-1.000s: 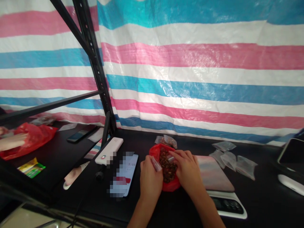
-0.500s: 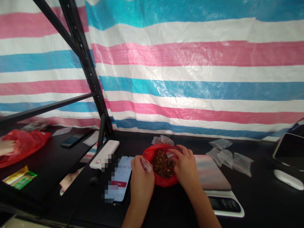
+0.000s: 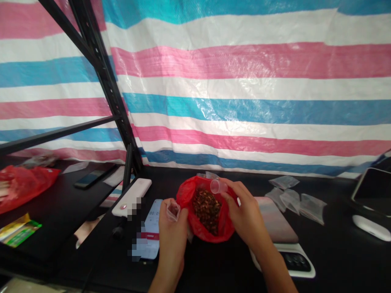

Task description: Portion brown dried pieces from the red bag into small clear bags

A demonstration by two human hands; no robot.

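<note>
My left hand [image 3: 172,228] pinches a small clear plastic bag [image 3: 172,210], whose mouth gapes upward with something dark inside. Right beside it stands a red plastic bag [image 3: 227,224], rolled open and holding loose brown and reddish dried bits [image 3: 206,207]. Over the far right part of that bag, my right hand [image 3: 244,209] grips a small clear plastic cup [image 3: 217,186] between thumb and fingers. The cup is tilted with its round opening toward me; I cannot tell what is in it. Its back end is hidden by my fingers.
A kitchen scale [image 3: 293,262] with a shiny plate lies right of the bag. Small clear bags [image 3: 290,199] are beyond it. Leftward are a phone [image 3: 152,230] and a white power bank [image 3: 132,197]. Another person's hand [image 3: 3,189] is at a red bag on the left table.
My right hand has lifted the cup out of the dried bits to the red bag's far rim. My left hand has shifted left, and its small bag now opens upward.
</note>
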